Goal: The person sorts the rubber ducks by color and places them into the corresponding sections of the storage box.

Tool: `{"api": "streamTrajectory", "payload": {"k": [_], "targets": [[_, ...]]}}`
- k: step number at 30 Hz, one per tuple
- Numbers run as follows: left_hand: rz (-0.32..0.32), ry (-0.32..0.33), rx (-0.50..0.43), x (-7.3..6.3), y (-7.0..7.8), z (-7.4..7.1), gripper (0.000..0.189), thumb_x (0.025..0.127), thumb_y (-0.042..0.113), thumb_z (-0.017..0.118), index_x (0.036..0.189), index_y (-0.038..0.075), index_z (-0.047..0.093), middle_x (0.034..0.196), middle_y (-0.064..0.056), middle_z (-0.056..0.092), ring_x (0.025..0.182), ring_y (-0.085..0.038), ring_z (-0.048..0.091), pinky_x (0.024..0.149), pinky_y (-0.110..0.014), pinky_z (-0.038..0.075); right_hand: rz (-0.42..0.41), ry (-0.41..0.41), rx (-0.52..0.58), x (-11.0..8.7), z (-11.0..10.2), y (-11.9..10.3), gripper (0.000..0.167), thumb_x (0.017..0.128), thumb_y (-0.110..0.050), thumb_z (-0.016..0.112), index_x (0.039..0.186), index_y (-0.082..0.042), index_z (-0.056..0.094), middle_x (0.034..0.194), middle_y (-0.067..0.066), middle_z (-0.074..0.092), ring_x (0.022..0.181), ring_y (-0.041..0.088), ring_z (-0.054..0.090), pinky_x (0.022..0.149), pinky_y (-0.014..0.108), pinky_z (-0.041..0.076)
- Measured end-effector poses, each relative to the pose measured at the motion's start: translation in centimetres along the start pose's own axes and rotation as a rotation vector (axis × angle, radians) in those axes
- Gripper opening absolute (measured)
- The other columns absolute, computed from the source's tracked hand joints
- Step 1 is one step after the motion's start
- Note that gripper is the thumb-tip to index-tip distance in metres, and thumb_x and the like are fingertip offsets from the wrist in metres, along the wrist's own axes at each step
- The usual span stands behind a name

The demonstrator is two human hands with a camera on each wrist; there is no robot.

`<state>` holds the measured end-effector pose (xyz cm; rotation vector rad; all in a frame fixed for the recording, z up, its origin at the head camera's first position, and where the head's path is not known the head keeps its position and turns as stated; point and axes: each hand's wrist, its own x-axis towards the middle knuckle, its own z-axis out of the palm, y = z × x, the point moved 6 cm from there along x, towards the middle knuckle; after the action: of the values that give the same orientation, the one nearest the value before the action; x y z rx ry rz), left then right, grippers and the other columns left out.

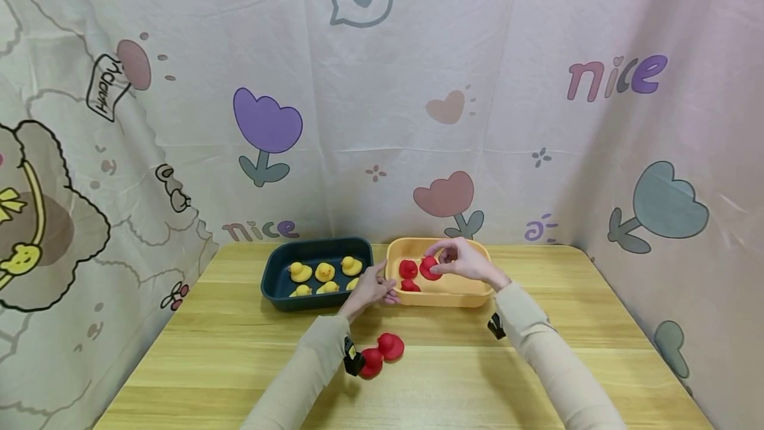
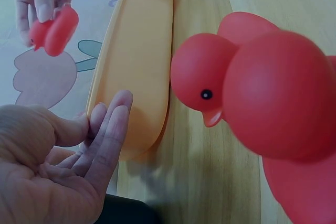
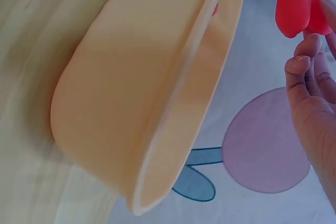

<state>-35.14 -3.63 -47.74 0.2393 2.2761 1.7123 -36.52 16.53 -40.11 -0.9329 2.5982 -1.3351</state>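
In the head view my right hand (image 1: 468, 263) pinches a red rubber duck (image 1: 430, 269) above the light-orange tray (image 1: 447, 300). The right wrist view shows this duck (image 3: 293, 6) at the fingertips, higher than the rim. Two more red ducks (image 1: 408, 269) lie inside the tray at its left end. My left hand (image 1: 371, 287) holds the tray's left rim between thumb and fingers; its palm faces up in the left wrist view. Near my left wrist, two red ducks (image 1: 390, 346) sit on the table, and they loom large in the left wrist view.
Left of the orange tray stands a dark blue tray (image 1: 316, 304) with several yellow ducks (image 1: 325, 272); my left hand partly covers its right corner. Both trays are at the back of the wooden table (image 1: 197, 350), before a printed curtain (image 1: 370, 85).
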Motion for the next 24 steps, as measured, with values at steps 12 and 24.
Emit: {"api": "streamTrajectory", "payload": {"k": [12,24], "targets": [[-0.012,0.009,0.016,0.1,0.0,0.0,0.068,0.101,0.001,0.055,0.159,-0.002,0.020,0.090,-0.026,0.072,0.083,-0.040,0.076,0.075,-0.040,0.064,0.095,-0.007,0.051,1.5,-0.2,3.2,0.029,0.083,-0.004,0.079,0.110,0.001,0.072,0.093,0.021,0.068,0.070,0.010,0.056,0.066,0.020,0.051],[-0.019,0.008,-0.010,-0.1,0.0,-0.1,0.067,0.102,0.002,0.054,0.159,-0.001,0.019,0.081,-0.019,0.070,0.082,-0.038,0.076,0.078,-0.045,0.063,0.150,0.020,0.036,2.3,0.5,4.8,0.027,0.084,0.002,0.074,0.111,0.006,0.071,0.109,0.024,0.070,0.077,0.017,0.061,0.073,0.022,0.053]]}}
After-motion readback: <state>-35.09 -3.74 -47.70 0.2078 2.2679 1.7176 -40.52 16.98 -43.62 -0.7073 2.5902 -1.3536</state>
